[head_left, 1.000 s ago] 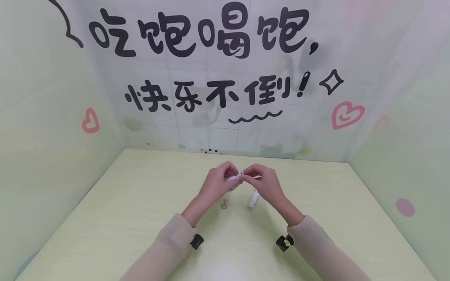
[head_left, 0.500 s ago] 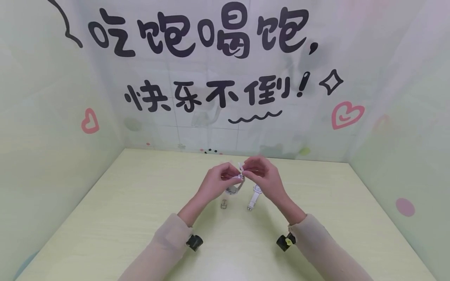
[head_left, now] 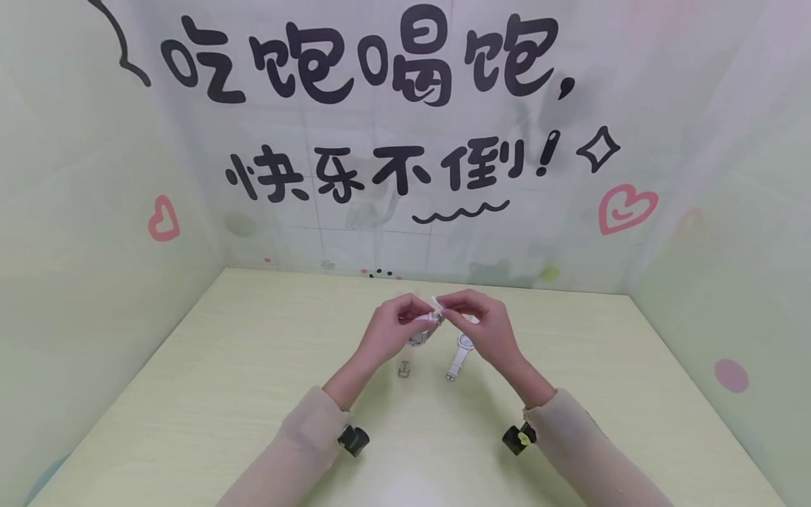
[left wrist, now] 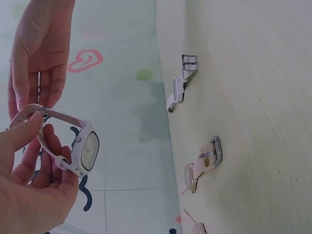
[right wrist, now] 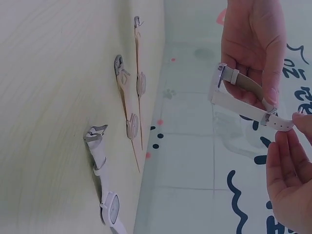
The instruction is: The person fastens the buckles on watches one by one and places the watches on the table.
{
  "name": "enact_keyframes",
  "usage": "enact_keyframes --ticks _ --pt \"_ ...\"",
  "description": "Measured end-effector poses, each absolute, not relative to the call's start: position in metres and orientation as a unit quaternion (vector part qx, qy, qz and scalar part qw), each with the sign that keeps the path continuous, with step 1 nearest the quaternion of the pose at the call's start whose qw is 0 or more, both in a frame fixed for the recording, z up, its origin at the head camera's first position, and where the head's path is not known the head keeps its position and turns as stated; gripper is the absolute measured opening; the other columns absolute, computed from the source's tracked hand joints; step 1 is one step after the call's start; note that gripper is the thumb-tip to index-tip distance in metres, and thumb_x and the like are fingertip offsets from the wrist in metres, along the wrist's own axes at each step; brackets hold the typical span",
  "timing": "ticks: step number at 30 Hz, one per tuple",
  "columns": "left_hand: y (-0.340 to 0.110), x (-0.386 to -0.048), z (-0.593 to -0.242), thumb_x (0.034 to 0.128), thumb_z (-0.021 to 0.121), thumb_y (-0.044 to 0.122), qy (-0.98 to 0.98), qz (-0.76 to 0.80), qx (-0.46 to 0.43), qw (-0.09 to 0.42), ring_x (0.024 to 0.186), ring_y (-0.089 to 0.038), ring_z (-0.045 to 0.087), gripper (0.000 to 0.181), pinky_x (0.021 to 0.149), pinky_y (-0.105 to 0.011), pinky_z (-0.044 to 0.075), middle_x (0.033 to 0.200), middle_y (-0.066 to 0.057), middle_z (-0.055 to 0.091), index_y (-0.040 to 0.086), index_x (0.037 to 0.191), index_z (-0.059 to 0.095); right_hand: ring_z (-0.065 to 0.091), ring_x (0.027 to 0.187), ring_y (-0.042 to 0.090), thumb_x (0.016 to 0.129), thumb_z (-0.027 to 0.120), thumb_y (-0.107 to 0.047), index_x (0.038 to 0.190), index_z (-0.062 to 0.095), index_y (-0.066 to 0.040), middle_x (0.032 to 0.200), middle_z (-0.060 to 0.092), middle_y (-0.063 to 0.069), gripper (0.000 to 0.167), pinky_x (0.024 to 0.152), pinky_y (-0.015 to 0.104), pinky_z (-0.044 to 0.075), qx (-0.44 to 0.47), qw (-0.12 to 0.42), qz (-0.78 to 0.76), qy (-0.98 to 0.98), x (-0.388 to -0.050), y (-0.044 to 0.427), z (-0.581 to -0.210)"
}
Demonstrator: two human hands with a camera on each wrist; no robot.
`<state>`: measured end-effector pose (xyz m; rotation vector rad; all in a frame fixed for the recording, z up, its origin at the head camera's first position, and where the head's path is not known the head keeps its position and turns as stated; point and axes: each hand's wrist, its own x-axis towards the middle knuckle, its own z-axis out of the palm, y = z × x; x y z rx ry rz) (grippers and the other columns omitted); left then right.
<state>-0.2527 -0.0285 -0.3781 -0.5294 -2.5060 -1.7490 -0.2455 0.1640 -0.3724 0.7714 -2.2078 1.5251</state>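
Observation:
A white wristwatch (left wrist: 87, 151) hangs above the table between both hands, its strap bent into a loop. My left hand (head_left: 389, 325) pinches the strap near the metal buckle (right wrist: 266, 118). With thumb and fingers, my right hand (head_left: 478, 324) pinches the strap's holed tip (right wrist: 282, 124), which sticks out past the buckle. In the left wrist view, the dial faces away from the hands. Below on the table lie another white watch (head_left: 459, 358), partly behind the right hand, and a pale pink watch (left wrist: 191, 174) with a large metal buckle.
A third watch (right wrist: 141, 84) with a pale strap lies beside the pink one, mostly hidden in the head view. The pale wooden table (head_left: 253, 394) meets a printed backdrop (head_left: 285, 246) behind the hands, and printed side panels rise at left and right.
My right hand has risen and shifted slightly right with the strap tip, which now points up beyond the buckle. The held watch's case has come into view beneath my left hand.

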Motion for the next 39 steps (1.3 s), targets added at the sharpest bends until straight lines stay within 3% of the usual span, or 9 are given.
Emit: enact_keyframes --ticks 4,13,20,25,35,39 --pt "-0.028 -0.2538 -0.3785 0.0889 0.074 0.009 -0.807 -0.567 -0.164 0.028 0.091 -0.014 0.067 0.014 0.086 -0.032 0.058 0.103 -0.005 0.073 0.01 0.102 0.072 0.07 0.093 0.01 0.09 0.07 -0.001 0.107 0.073 0.0 0.105 0.074 0.017 0.016 0.086 0.019 0.057 0.284 0.181 0.532 -0.777 -0.2471 0.1655 -0.3739" --pt "-0.0286 -0.255 -0.3789 0.0884 0.074 0.01 -0.81 -0.566 -0.153 0.025 0.088 -0.013 0.066 0.014 0.084 -0.03 0.057 0.1 -0.004 0.073 0.011 0.102 0.071 0.071 0.094 0.024 0.09 0.07 0.0 0.102 0.076 -0.003 0.1 0.075 0.012 0.013 0.085 0.023 0.059 0.286 0.187 0.502 -0.795 -0.2485 0.1678 -0.3749" --pt "-0.0281 -0.255 -0.3796 0.0884 0.075 0.011 -0.81 -0.568 -0.143 0.019 0.087 -0.013 0.065 0.014 0.083 -0.031 0.057 0.099 -0.004 0.073 0.012 0.102 0.07 0.071 0.092 0.022 0.089 0.071 0.0 0.101 0.078 -0.008 0.097 0.076 0.007 0.015 0.083 0.032 0.061 0.278 0.193 0.46 -0.821 -0.2478 0.1686 -0.3744" --pt "-0.0281 -0.2548 -0.3798 0.0879 0.075 0.011 -0.809 -0.569 -0.142 0.023 0.086 -0.014 0.064 0.015 0.082 -0.03 0.057 0.099 -0.004 0.073 0.012 0.102 0.071 0.071 0.092 0.02 0.088 0.072 0.0 0.1 0.079 -0.009 0.096 0.076 0.005 0.017 0.082 0.03 0.06 0.269 0.199 0.434 -0.836 -0.2474 0.1691 -0.3754" --pt "-0.0281 -0.2551 -0.3807 0.088 0.075 0.011 -0.814 -0.56 -0.149 0.028 0.084 -0.014 0.062 0.015 0.079 -0.028 0.056 0.098 -0.003 0.073 0.012 0.102 0.071 0.071 0.092 0.021 0.086 0.074 -0.001 0.097 0.079 -0.008 0.094 0.075 0.005 0.015 0.082 0.04 0.059 0.271 0.211 0.398 -0.851 -0.2449 0.1688 -0.3734" --pt "-0.0269 -0.2554 -0.3812 0.0879 0.075 0.011 -0.817 -0.555 -0.154 0.029 0.083 -0.014 0.062 0.014 0.078 -0.028 0.056 0.098 -0.002 0.073 0.013 0.102 0.072 0.071 0.09 0.02 0.086 0.075 -0.002 0.097 0.08 -0.008 0.093 0.075 0.005 0.013 0.08 0.039 0.059 0.278 0.216 0.39 -0.851 -0.2447 0.1681 -0.3734"
